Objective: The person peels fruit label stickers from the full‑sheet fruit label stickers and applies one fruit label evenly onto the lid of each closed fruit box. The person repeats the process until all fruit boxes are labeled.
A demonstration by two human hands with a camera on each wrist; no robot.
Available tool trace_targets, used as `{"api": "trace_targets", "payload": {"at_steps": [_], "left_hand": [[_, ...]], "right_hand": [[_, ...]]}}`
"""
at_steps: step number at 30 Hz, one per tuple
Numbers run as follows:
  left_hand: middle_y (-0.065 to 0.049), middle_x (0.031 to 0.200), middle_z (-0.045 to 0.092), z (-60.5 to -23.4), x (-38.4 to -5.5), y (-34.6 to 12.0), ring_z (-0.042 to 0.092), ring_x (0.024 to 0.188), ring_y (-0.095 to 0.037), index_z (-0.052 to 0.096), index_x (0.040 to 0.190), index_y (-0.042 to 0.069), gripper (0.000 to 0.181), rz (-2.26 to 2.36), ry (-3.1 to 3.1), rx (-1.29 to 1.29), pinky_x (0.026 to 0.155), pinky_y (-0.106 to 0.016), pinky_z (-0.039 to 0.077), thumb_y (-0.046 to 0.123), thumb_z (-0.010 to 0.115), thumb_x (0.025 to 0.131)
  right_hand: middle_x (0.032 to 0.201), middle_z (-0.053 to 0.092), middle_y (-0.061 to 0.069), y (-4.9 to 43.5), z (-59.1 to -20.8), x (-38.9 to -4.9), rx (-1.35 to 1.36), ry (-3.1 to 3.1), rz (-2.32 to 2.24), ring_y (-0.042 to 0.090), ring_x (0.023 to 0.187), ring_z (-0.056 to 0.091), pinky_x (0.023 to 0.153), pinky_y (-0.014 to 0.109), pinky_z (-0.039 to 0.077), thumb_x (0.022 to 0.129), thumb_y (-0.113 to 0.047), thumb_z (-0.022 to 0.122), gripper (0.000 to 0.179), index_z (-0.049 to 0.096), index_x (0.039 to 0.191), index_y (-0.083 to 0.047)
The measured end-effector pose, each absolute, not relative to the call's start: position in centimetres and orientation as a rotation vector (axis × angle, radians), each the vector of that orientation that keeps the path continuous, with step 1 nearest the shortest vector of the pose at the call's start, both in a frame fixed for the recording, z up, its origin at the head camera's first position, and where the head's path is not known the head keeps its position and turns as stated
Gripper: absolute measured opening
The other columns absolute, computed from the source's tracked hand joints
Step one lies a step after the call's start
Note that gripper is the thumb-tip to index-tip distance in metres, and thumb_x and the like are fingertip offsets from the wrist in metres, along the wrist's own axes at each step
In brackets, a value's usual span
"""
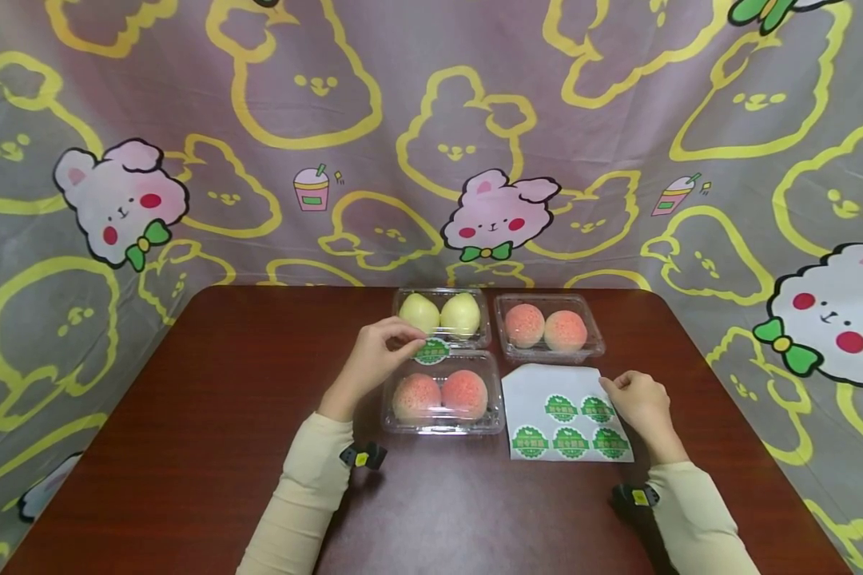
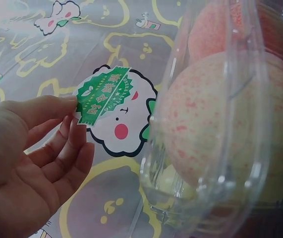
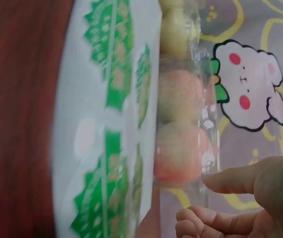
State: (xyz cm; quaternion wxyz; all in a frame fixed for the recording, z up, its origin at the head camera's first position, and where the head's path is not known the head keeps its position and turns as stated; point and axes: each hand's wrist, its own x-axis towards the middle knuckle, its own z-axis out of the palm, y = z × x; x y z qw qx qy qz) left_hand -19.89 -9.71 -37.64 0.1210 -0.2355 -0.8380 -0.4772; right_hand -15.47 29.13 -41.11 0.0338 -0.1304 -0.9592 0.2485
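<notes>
Left hand (image 1: 375,356) pinching green sticker (image 1: 431,351), boxed peaches (image 1: 465,394) nearby

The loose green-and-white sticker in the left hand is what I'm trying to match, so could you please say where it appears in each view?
Head: the loose sticker is near the centre, slightly below mid-height, pinched by the left hand.
Left wrist: the loose sticker is left of centre, slightly above mid-height.
Right wrist: not in it; the sticker sheet is.
Shared landmark: the patterned backdrop, in all three views.
</notes>
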Motion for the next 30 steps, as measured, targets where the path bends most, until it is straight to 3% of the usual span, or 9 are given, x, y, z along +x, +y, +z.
{"api": "trace_targets", "payload": {"at_steps": [7, 15, 23, 30], "left_hand": [[-0.013, 0.089, 0.071, -37.5, -19.7, -9.6, 0.062, 0.076, -0.013, 0.075, 0.093, 0.002, 0.011, -1.404, -2.456, -0.684, 0.069, -0.019, 0.053, 0.009, 0.072, 0.085], [-0.013, 0.091, 0.07, -37.5, -19.7, -9.7, 0.059, 0.076, -0.011, 0.074, 0.095, 0.002, 0.012, -1.434, -2.463, -0.677, 0.069, -0.018, 0.052, 0.009, 0.07, 0.086], [-0.012, 0.089, 0.07, -37.7, -19.8, -9.4, 0.06, 0.078, -0.01, 0.074, 0.093, 0.001, 0.01, -1.404, -2.466, -0.688, 0.071, -0.02, 0.053, 0.008, 0.069, 0.087], [-0.014, 0.093, 0.07, -37.8, -19.7, -9.1, 0.064, 0.084, -0.017, 0.073, 0.094, 0.0, 0.011, -1.446, -2.493, -0.671, 0.077, -0.027, 0.057, 0.007, 0.069, 0.087]], "right_hand": [[0.068, 0.063, 0.015, 27.6, -40.7, -16.1, -0.286, -2.94, 0.782, 0.022, 0.063, 0.052, 0.054, 0.026, 0.033, 0.09, -0.026, 0.062, 0.034, 0.064, 0.083, 0.008], [0.067, 0.069, 0.015, 25.4, -40.5, -16.7, -0.162, -2.917, 0.984, 0.007, 0.053, 0.054, 0.05, 0.025, 0.039, 0.092, -0.022, 0.062, 0.03, 0.066, 0.087, 0.007], [0.066, 0.07, 0.01, 23.2, -40.4, -17.5, -0.066, -2.894, 1.168, 0.004, 0.054, 0.053, 0.049, 0.021, 0.041, 0.094, -0.022, 0.061, 0.03, 0.067, 0.086, 0.006], [0.069, 0.07, 0.013, 21.6, -40.5, -17.9, -0.009, -2.876, 1.314, 0.004, 0.054, 0.055, 0.051, 0.02, 0.046, 0.095, -0.022, 0.06, 0.032, 0.066, 0.088, 0.008]]}}
